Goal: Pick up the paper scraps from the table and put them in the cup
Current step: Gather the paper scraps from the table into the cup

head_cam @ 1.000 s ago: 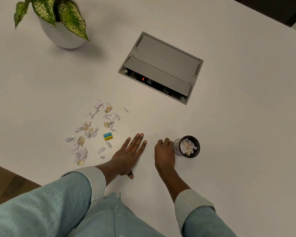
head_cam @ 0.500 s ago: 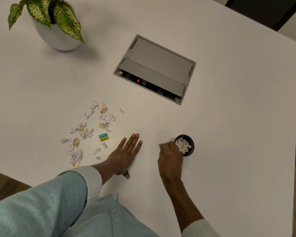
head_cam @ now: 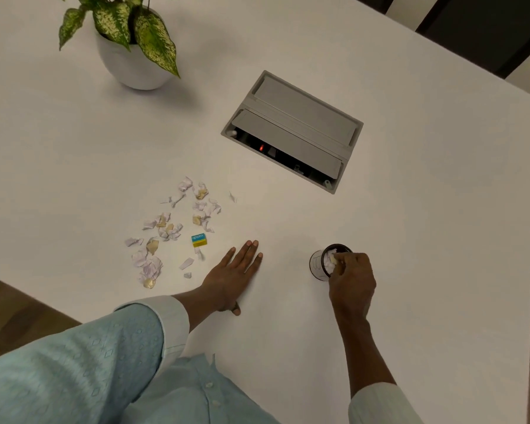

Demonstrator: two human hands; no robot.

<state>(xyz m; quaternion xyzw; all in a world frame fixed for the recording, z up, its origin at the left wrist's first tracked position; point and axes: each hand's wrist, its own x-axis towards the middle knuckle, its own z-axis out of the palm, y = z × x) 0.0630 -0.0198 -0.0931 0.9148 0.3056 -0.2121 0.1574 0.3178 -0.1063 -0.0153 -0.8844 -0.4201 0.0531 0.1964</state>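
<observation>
Several white, lilac and tan paper scraps (head_cam: 166,231) lie scattered on the white table (head_cam: 426,240), left of centre. A small dark-rimmed cup (head_cam: 316,265) stands to the right and holds scraps. My right hand (head_cam: 353,281) hovers over the cup's mouth and hides most of it. Its fingertips are bunched on a tan paper scrap at the rim. My left hand (head_cam: 234,275) rests flat on the table, fingers spread, just right of the scattered scraps, holding nothing.
A small blue and yellow box (head_cam: 199,240) sits among the scraps. A grey recessed socket box (head_cam: 294,130) with its flap up lies behind. A white pot with a leafy plant (head_cam: 129,64) stands at the far left. The table's near edge runs close to my left arm.
My right hand has lifted from the table beside the cup and moved over its mouth. The left hand has stayed flat in place. The view has shifted slightly.
</observation>
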